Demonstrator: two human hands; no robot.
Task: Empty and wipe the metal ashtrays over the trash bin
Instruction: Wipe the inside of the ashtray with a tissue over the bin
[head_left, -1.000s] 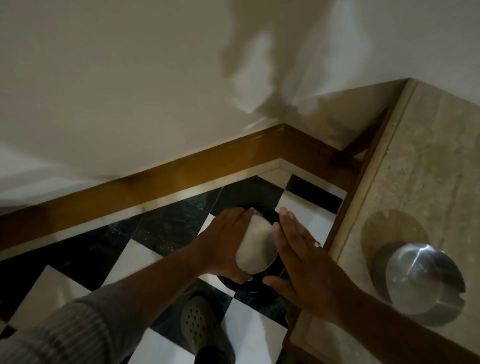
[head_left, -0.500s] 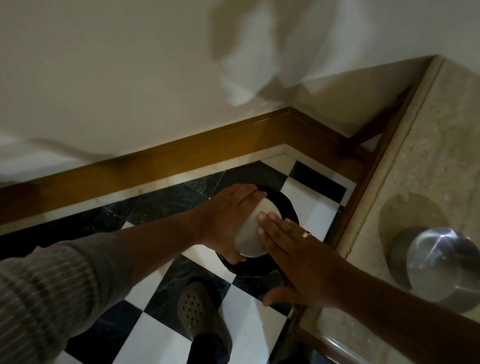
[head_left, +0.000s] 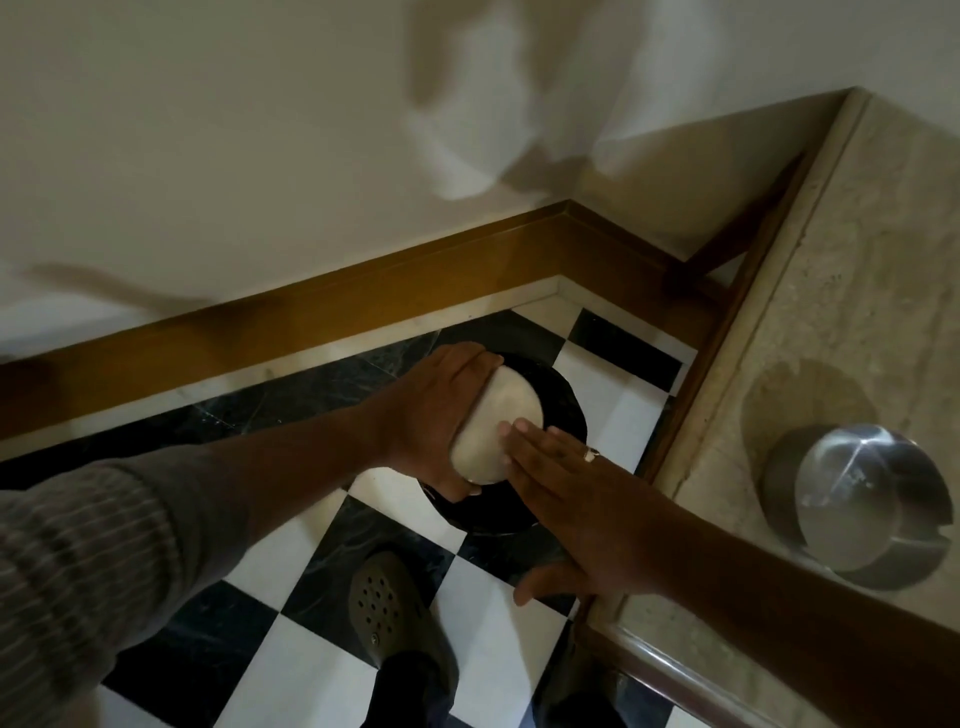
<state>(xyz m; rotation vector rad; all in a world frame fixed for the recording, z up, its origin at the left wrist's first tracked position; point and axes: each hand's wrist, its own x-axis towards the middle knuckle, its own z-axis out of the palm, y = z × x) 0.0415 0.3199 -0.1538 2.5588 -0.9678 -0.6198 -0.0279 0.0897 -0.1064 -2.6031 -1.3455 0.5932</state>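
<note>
My left hand (head_left: 431, 415) grips a round metal ashtray (head_left: 501, 421), held upside down with its pale underside facing me, right above a black round trash bin (head_left: 563, 410) on the floor. My right hand (head_left: 576, 499) lies flat and open, fingertips pressed on the ashtray's underside near its lower right edge. A second metal ashtray (head_left: 862, 504) stands upright on the beige stone counter (head_left: 841, 312) at the right, untouched. The inside of the bin is hidden by the ashtray and my hands.
The floor is black and white checkered tile (head_left: 291, 660), bounded by a brown wooden skirting board (head_left: 363, 306) and a cream wall. My foot in a dark perforated clog (head_left: 389, 608) stands just in front of the bin. The counter edge runs close beside the bin.
My right hand, apart from the ashtray a second ago, has come onto its underside and stays pressed there. The left hand keeps the ashtray over the bin.
</note>
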